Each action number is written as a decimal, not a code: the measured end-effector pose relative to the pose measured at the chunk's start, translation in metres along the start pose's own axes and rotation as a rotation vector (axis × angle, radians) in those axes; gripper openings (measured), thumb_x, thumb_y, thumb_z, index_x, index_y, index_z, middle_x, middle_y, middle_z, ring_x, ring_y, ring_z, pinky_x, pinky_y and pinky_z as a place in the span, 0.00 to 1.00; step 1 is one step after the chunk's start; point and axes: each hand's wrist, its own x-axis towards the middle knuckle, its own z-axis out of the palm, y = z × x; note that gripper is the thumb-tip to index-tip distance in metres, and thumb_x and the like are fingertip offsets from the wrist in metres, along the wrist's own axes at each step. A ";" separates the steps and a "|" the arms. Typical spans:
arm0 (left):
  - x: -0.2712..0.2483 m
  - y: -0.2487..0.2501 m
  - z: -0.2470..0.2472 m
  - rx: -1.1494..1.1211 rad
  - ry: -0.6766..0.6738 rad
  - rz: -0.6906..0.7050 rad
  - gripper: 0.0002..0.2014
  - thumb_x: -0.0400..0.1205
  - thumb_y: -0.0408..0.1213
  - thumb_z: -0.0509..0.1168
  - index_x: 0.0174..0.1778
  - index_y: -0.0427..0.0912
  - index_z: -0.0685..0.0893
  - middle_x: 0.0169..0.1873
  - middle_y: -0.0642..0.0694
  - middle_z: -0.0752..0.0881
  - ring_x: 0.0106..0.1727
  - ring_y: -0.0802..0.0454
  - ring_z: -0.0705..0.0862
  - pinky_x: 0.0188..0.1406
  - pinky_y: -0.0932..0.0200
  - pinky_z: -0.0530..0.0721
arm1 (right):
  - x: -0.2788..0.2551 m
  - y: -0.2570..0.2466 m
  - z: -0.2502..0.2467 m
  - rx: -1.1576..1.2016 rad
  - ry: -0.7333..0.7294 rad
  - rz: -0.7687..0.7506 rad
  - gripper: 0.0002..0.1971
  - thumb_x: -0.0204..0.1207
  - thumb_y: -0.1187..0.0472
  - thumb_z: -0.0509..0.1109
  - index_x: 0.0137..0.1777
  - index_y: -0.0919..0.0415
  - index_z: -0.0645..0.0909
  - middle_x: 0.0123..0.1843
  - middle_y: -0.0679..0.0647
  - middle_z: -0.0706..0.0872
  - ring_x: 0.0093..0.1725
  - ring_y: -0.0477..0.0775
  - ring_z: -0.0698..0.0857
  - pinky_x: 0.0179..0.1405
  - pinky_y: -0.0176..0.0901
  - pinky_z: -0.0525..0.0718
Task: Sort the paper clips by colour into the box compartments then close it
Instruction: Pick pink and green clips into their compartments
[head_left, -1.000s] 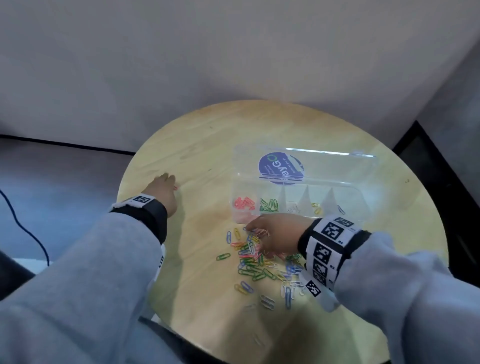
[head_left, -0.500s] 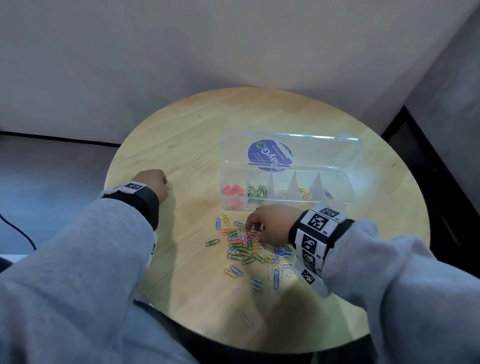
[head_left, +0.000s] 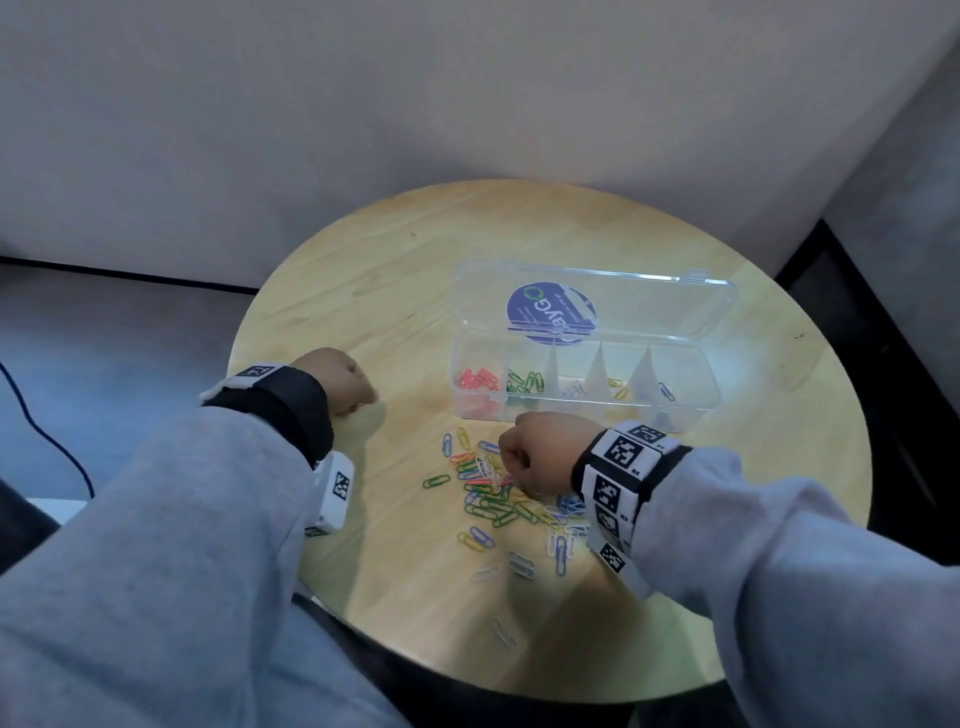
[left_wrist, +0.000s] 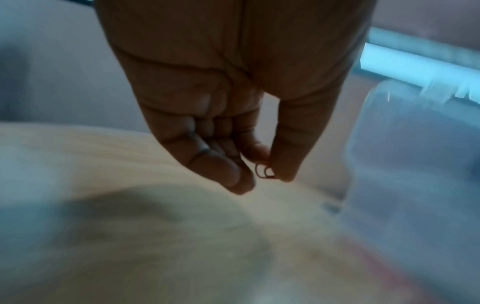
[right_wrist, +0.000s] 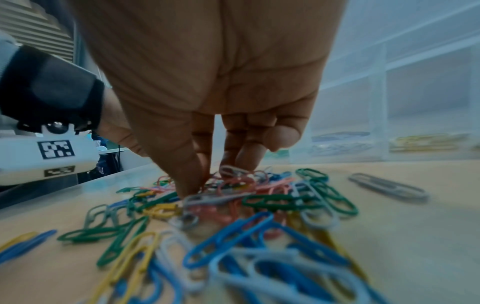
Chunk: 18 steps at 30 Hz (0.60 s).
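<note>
Right hand (head_left: 540, 457) digs its fingertips (right_wrist: 192, 185) into the paper clips (head_left: 498, 493) — grip undecided; left hand (left_wrist: 233, 123) pinches one clip (left_wrist: 263, 171) above the worktop (head_left: 395, 270).

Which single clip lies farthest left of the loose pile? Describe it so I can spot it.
On the round wooden table, find the loose pile of clips in front of the open clear box. Left of the pile, apart from it, lies one green clip, alone on bare wood.
</note>
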 end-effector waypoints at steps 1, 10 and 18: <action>-0.007 0.005 0.000 -0.130 -0.015 0.047 0.13 0.78 0.33 0.68 0.26 0.39 0.78 0.31 0.38 0.83 0.34 0.44 0.82 0.45 0.55 0.83 | -0.001 0.002 0.000 0.009 0.002 0.001 0.05 0.73 0.65 0.65 0.42 0.54 0.78 0.48 0.51 0.76 0.46 0.55 0.78 0.37 0.40 0.75; -0.078 0.043 0.024 -0.880 -0.118 0.076 0.15 0.80 0.20 0.51 0.39 0.41 0.78 0.28 0.43 0.76 0.19 0.57 0.76 0.15 0.72 0.73 | -0.034 0.021 -0.005 0.631 0.108 0.157 0.10 0.74 0.64 0.60 0.31 0.56 0.74 0.33 0.51 0.81 0.34 0.51 0.76 0.35 0.40 0.76; -0.087 0.053 0.061 -0.024 -0.093 0.210 0.05 0.78 0.38 0.65 0.44 0.44 0.85 0.38 0.48 0.83 0.39 0.50 0.79 0.39 0.63 0.75 | -0.058 0.030 -0.003 1.450 0.220 0.195 0.16 0.76 0.76 0.50 0.28 0.64 0.68 0.30 0.61 0.76 0.22 0.50 0.74 0.16 0.34 0.71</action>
